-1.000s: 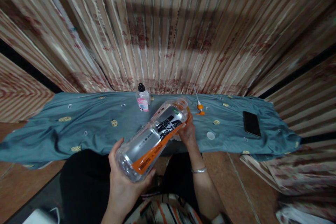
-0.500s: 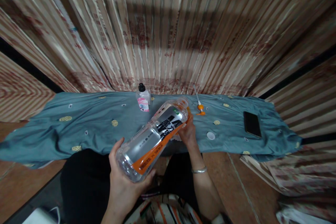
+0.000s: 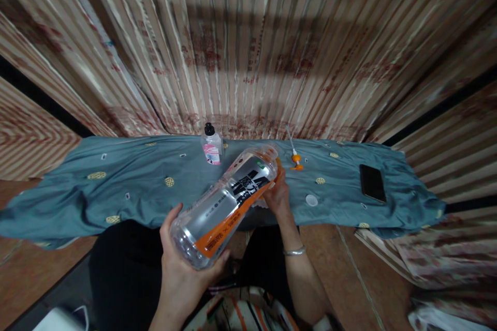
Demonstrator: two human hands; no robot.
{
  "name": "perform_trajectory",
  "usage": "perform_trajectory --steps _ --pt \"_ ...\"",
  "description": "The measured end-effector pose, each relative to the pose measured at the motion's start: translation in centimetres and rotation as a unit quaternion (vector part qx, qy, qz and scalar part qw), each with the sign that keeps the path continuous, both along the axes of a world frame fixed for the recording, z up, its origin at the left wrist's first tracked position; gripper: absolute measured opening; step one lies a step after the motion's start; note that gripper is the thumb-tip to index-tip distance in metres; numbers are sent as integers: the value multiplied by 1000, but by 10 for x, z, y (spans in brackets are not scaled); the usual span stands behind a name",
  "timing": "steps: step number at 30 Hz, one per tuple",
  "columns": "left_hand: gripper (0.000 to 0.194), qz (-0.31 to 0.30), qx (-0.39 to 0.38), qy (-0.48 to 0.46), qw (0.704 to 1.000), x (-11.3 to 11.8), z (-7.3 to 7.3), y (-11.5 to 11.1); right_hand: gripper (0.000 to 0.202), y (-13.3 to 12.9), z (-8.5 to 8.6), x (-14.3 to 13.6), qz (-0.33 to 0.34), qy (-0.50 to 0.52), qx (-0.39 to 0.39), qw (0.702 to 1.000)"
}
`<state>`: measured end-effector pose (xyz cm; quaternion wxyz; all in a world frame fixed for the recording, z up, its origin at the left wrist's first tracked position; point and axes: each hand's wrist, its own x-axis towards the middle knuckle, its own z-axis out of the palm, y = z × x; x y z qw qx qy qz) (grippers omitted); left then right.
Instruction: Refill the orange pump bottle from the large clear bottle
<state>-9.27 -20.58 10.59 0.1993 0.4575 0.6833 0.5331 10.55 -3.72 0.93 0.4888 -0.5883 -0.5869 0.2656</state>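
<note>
Evidently, in the head view, the step in hand is holding a big bottle (image 3: 225, 204) at a slant, its uncapped neck pointing away and toward the person's right; this may be a pour, though no stream of liquid can be made out. The next move seems to call for a steady hold at both ends and a small change of tilt.

The bottle lies between the two hands, above the cloth (image 3: 143, 186). The left hand (image 3: 184, 271) cups its base, fingers spread round one side and thumb on the other, so the base sits within that grasp. The right hand (image 3: 277, 194) is by the bottle's shoulder, just below the neck; its fingers curl partly out of sight, and whether they grip the bottle or the orange thing (image 3: 279, 162) showing beside it cannot be told.

Just right of the neck lies an orange pump (image 3: 296, 159); a small bottle (image 3: 212, 150) stands upright to the left.
</note>
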Motion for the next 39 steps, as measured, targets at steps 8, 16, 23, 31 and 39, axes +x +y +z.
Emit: perform_trajectory --steps 8,16,23,31,39 --pt "95 9 8 -15 1000 4 4 0 77 1 1 1 13 11 23 1000" --pt "98 9 5 -8 1000 3 6 0 76 0 -1 1 7 9 14 1000" --pt "97 9 6 2 1000 1 4 0 81 1 0 1 14 15 25 999" --pt "101 11 1 -10 1000 2 5 -1 80 1 2 0 5 12 7 1000" --pt "114 14 -14 -32 999 5 10 -1 76 1 0 -1 -1 17 11 1000"
